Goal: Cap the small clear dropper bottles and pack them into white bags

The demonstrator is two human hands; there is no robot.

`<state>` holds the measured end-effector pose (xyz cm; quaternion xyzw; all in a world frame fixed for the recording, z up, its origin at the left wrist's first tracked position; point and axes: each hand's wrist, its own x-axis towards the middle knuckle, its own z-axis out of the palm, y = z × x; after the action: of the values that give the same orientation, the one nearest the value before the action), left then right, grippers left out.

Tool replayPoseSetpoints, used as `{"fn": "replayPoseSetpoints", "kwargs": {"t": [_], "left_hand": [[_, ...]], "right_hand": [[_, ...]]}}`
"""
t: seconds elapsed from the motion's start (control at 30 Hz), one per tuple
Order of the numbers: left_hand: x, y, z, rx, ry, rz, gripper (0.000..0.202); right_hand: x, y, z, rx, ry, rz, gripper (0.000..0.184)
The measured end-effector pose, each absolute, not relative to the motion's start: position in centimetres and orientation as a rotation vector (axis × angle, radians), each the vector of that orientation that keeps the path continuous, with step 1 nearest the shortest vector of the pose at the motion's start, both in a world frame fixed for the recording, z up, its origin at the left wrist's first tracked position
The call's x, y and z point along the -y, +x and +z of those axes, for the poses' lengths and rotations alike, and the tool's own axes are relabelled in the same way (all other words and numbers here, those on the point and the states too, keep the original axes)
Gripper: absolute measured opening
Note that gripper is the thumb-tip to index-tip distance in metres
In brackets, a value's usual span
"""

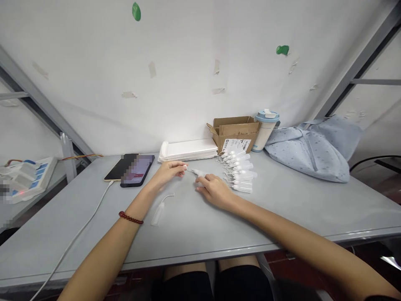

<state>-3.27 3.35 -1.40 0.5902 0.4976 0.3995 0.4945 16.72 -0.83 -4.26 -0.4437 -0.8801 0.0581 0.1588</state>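
My left hand [166, 173] is pinched around a small white piece [185, 167], perhaps a cap. My right hand [216, 191] has its fingers closed on a small translucent bottle [198, 172] whose thin tip points toward the left hand. A narrow gap separates that tip from the white piece. Between my forearms a similar clear bottle [158, 214] with a thin curved tube lies on the grey table [188, 234]. Beyond my right hand, several more such bottles [239, 170] lie in a row, their thin curved ends facing left.
Two phones [136, 170] lie at the left, a white cable [89, 219] running from one. White flat packets [189, 149] are stacked by the wall. An open cardboard box [236, 131], a tumbler [265, 131] and a pale blue cloth bag [310, 150] stand behind on the right.
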Motion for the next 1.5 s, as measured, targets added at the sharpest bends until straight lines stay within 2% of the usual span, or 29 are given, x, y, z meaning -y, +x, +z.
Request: {"fn": "replayPoseSetpoints", "kwargs": {"t": [0.2,0.57,0.9,1.13,1.5], "left_hand": [[-3.0,-3.1,-1.5,-1.115,1.464,0.742,0.032],[-2.4,-2.8,-1.1,-0.979,1.518,0.823,0.034],[-2.2,-2.5,-0.8,-0.984,1.625,0.761,0.023],[-2.3,-2.4,-1.0,-0.973,1.552,0.814,0.027],[-1.6,-1.7,-1.1,-0.935,1.417,0.738,0.031]], "right_hand": [[0.5,16.9,-4.2,2.435,-1.18,0.187,0.022],[0.9,16.9,-4.4,2.367,-0.917,0.281,0.019],[1.3,17.1,-3.1,1.982,-0.991,0.992,0.008],[0.8,17.0,-2.3,1.518,-0.848,1.598,0.003],[0.5,17.3,-2.2,1.293,-0.797,1.753,0.014]]}}
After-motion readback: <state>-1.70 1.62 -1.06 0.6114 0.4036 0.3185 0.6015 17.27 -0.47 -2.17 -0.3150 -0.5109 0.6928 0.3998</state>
